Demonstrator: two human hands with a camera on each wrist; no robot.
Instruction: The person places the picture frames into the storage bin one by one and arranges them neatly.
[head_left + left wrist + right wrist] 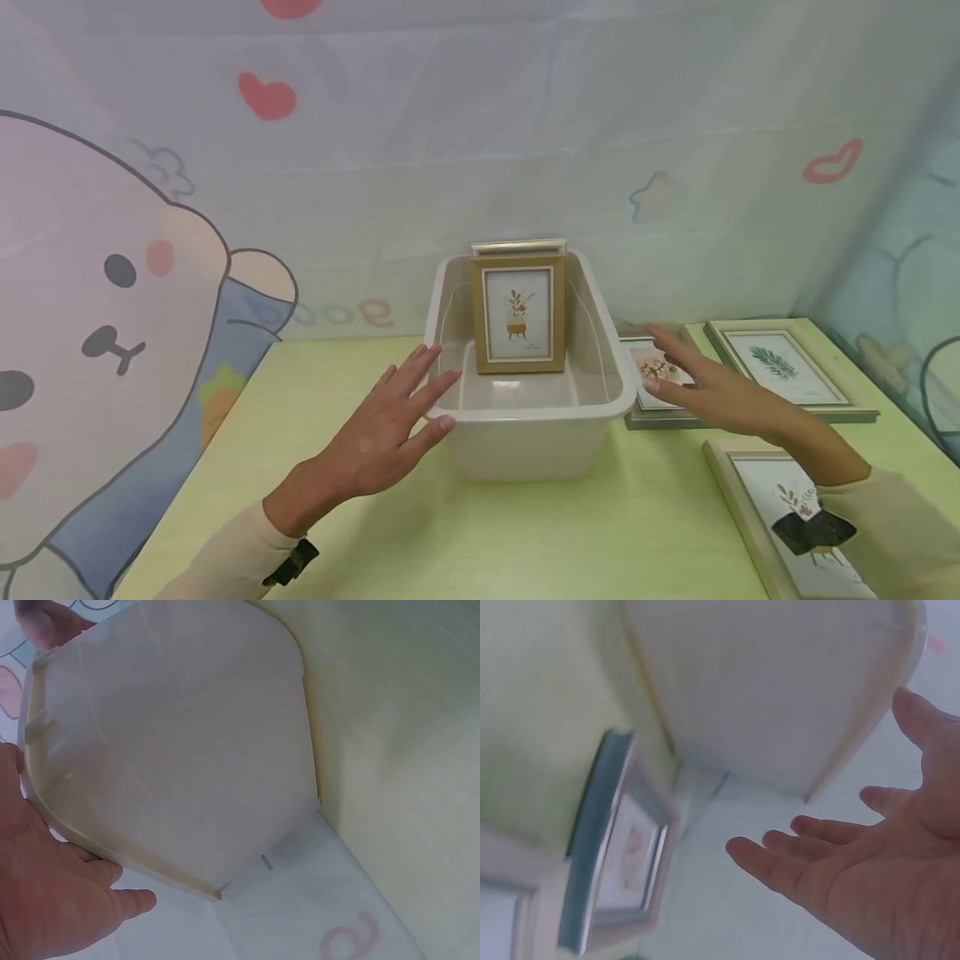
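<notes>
A white plastic bin (540, 414) stands upright on the table. Inside it leans a gold-edged picture frame (519, 362) with a potted-plant print, and the silvery top edge of another frame (517, 247) shows behind. My left hand (375, 437) is at the bin's left side with fingers spread, overlapping the rim in the head view. In the left wrist view its fingers lie close along the bin's rim (131, 862). To the right of the bin, my right hand (716, 398) hovers with straight fingers over a frame with a flower print (651, 402). Neither hand grips anything.
A frame with a green leaf print (780, 367) lies at the far right. Nearer, another plant-print frame (757, 479) lies partly under my right sleeve. A printed cloth backdrop (450, 167) rises behind the pale green table (375, 542).
</notes>
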